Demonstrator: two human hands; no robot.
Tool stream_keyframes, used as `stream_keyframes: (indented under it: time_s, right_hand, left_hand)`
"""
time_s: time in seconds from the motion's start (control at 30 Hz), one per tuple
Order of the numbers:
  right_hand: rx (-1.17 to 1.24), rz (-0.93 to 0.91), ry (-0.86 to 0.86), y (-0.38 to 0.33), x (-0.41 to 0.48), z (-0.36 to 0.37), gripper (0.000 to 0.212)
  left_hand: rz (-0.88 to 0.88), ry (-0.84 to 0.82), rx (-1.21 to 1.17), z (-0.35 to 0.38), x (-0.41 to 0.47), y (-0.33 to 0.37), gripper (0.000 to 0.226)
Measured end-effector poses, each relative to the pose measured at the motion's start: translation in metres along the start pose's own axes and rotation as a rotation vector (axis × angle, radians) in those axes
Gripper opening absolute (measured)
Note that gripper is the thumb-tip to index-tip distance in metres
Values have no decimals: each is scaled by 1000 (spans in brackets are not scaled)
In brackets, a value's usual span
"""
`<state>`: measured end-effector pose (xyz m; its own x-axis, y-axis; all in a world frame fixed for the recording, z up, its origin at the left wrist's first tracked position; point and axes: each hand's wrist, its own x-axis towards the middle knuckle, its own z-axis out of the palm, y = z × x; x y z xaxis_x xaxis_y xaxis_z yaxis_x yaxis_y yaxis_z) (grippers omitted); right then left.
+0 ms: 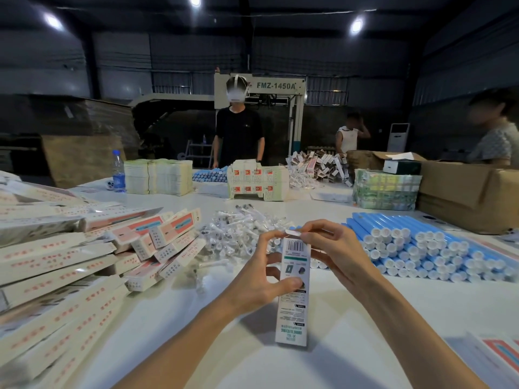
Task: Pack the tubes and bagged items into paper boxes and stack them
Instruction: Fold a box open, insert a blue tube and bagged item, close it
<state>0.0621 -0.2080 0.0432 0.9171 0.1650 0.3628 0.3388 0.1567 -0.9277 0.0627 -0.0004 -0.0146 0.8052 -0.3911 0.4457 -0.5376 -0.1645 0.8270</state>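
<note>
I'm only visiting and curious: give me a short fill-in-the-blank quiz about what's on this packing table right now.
1. The left hand grips the paper box while the right hand pinches its ____ flap.
2. The tubes have white caps and ____ bodies.
3. The stacked boxes lie on the person's ____ side.
4. The bagged items lie between the stacked boxes and the ____.
Missing words: top; blue; left; tubes.

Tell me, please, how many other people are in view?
3: person in black shirt across the table; person in white top farther back right; person at far right edge. Others may be hidden.
</note>
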Motion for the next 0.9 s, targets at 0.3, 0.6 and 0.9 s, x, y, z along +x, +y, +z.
stream_keyframes:
  time_s: [0.3, 0.6, 0.9]
  right_hand:
    - [34, 133, -56, -5, 4, -3, 16]
    - [-54, 53, -71, 1, -6, 7, 22]
    - [-187, -133, 74, 22, -9, 19, 23]
  left_hand:
    - [51, 15, 6, 3, -2, 3, 96]
    - [33, 37, -74, -3, 1, -4, 87]
    - [-2, 61, -117, -6, 0, -8, 82]
